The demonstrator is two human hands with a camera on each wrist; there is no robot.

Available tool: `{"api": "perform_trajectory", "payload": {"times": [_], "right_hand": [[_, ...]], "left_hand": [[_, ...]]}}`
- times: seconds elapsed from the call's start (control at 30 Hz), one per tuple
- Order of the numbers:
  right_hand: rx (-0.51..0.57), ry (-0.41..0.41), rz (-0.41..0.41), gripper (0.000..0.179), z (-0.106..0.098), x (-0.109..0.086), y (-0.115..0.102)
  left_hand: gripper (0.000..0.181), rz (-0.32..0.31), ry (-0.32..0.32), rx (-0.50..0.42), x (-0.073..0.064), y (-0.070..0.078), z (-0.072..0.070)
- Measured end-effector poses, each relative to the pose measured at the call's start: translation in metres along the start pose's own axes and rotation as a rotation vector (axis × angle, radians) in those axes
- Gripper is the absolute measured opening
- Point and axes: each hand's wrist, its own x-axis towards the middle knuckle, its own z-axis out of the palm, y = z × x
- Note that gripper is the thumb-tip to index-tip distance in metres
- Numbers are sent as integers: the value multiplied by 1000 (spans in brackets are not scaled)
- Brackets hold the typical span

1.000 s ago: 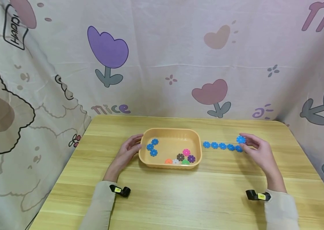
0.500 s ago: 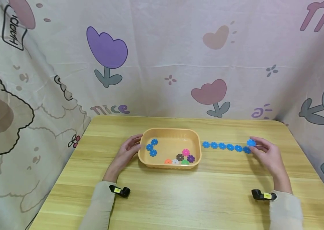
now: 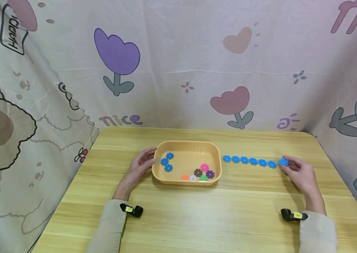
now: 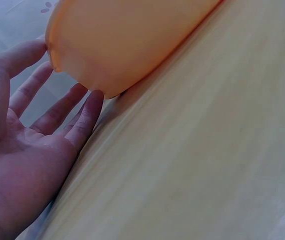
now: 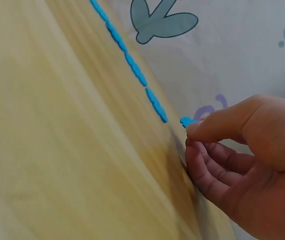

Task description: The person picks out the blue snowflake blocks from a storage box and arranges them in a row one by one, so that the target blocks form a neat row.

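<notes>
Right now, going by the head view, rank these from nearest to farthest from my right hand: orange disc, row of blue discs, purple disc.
1. Row of blue discs, on the table left of your right hand.
2. Purple disc, inside the tray, near its right end.
3. Orange disc, farther left in the tray.

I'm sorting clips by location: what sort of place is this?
Probably an indoor tabletop recording spot: a wood-grain table, a printed fabric backdrop behind and beside it, and black wrist cameras.
</notes>
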Motion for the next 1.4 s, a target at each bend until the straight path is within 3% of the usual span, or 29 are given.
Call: {"api": "perform_trajectory", "payload": {"times": [0.27,0.7,1.07,1.4], "right_hand": [[-114,-15,-32,40,-1,1,11],[-212,0,-127,36,5,2,11],[-214,-34,-116,38,2,1,10],[-108,-18,-40,41,-2,0,5]], "left_hand": [[51,-8,10,6,0,1,0],[51,4,2,14,0,1,-1],[51,0,0,23,0,1,0],[51,-6,-3,-6,-1,2,0]]}}
